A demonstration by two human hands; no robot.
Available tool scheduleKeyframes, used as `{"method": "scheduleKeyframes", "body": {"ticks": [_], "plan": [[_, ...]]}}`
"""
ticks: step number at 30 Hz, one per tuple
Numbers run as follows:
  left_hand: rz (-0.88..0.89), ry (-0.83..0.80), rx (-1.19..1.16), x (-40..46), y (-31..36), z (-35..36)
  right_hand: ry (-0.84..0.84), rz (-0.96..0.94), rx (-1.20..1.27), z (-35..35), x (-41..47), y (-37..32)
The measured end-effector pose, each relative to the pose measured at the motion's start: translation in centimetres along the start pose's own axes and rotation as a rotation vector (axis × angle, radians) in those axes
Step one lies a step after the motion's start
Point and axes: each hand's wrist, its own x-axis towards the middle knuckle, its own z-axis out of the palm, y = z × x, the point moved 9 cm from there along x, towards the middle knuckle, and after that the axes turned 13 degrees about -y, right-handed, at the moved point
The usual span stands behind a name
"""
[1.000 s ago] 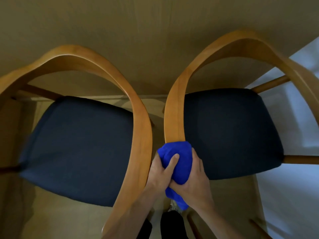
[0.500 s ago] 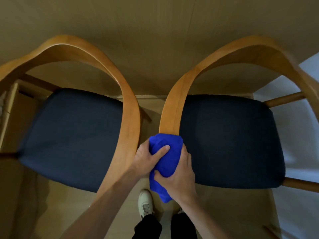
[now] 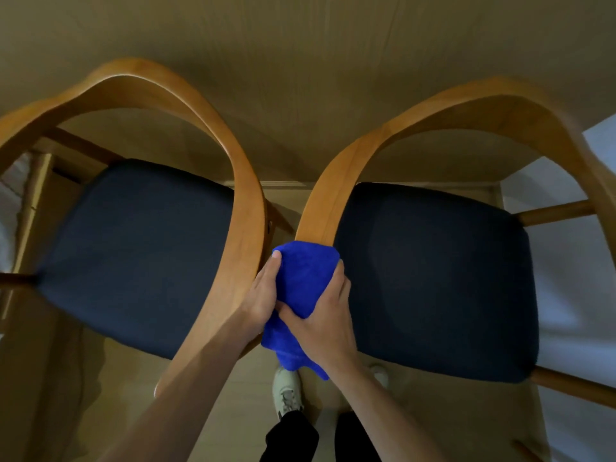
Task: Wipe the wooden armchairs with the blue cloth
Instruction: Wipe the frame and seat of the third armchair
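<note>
I gripped the blue cloth point(image 3: 305, 281) with both hands, my left hand point(image 3: 263, 295) and right hand point(image 3: 328, 323) curled round it, wrapping it over the right armchair's point(image 3: 333, 198) near wooden arm, forearms angled inward.

— What fills the far side?
— A tan wooden table point(image 3: 300, 45), faint grain running across it; its near edge shows as a pale strip.
— And this side of the table?
— Two armchairs point(image 3: 133, 245) with dark seats, side by side at that edge; beneath them a tan floor point(image 3: 416, 411), dim and shadowed.
— Right of the table?
— A pale, whitish-blue surface point(image 3: 566, 295), brighter than the rest; left of the table, a light wooden post point(image 3: 36, 201), blurred.
</note>
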Motion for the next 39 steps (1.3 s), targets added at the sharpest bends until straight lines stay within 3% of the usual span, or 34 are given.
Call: {"method": "scheduleKeyframes", "body": {"ticks": [5, 8, 10, 12, 13, 15, 17, 20, 23, 26, 29, 32, 35, 39], "plan": [[0.155, -0.038, 0.126, -1.0, 1.5, 0.7, 0.057, -0.064, 0.079, -3.0, 4.4, -1.9], [0.225, -0.006, 0.249, -1.2, 2.0, 0.9, 0.078, 0.029, 0.073, -5.7, 9.1, -3.0], [0.237, 0.05, 0.338, -1.4, 2.7, 1.5, -0.012, 0.148, -0.04, -6.4, 11.0, -2.9], [0.235, 0.135, 0.348, -1.6, 2.9, 1.8, -0.023, 0.18, -0.302, -7.6, 10.9, -3.0], [0.238, 0.174, 0.361, -1.9, 2.9, 1.8, 0.044, 0.092, -0.483, -8.5, 10.4, -4.0], [0.266, 0.231, 0.42, -2.6, 2.8, 2.1, 0.091, -0.278, -0.797, -8.3, 9.4, -7.2], [0.283, 0.23, 0.42, -3.4, 2.3, 2.4, -0.093, -0.568, -0.939, -5.8, 9.0, -9.0], [0.254, 0.235, 0.245, -5.0, 0.8, 1.9, -0.247, -0.628, -1.03, -2.9, 8.2, -8.2], [0.235, 0.389, 0.085, -7.7, -1.4, 0.7, -0.264, -0.748, -1.018, -0.2, 4.0, -7.1], [0.104, 0.507, -0.091, -9.2, -4.9, 0.4, -0.333, -0.865, -1.019, 2.5, -0.9, -5.0], [0.02, 0.5, -0.214, -9.2, -6.9, 1.2, -0.433, -0.97, -1.072, 3.7, -3.2, -3.8], [0.055, 0.466, -0.229, -8.5, -6.1, 1.8, -0.518, -1.109, -1.132, 3.1, -1.8, -4.6], [0.118, 0.457, -0.246, -7.6, -4.3, 2.2, -0.453, -1.087, -1.119, 1.1, 2.6, -6.4], [0.105, 0.504, -0.234, -6.6, -3.0, 2.6, -0.27, -0.794, -1.109, -3.1, 8.9, -8.6]]}}
